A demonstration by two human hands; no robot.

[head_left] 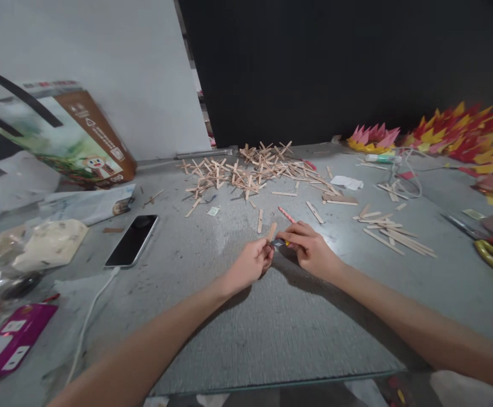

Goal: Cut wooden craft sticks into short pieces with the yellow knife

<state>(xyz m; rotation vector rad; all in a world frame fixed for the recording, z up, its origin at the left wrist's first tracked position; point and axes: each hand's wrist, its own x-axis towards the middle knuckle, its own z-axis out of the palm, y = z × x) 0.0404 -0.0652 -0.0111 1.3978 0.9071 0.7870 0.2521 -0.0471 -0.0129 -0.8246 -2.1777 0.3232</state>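
My left hand is closed around a wooden craft stick, whose rounded end sticks up above the fingers. Close against it, my right hand pinches a small tool with a dark end and a yellow part. The dark end meets the left fingertips beside the stick; the fingers hide the rest, so its kind is unclear. A thin pink-and-white striped rod shows just beyond the right knuckles; whether that hand touches it I cannot tell. One loose craft stick lies just past the left hand.
Crossed craft sticks are heaped at the back, with loose sticks to the right. Scissors and red-yellow folded paper lie far right. A charging phone, a paper bag and a purple packet are left.
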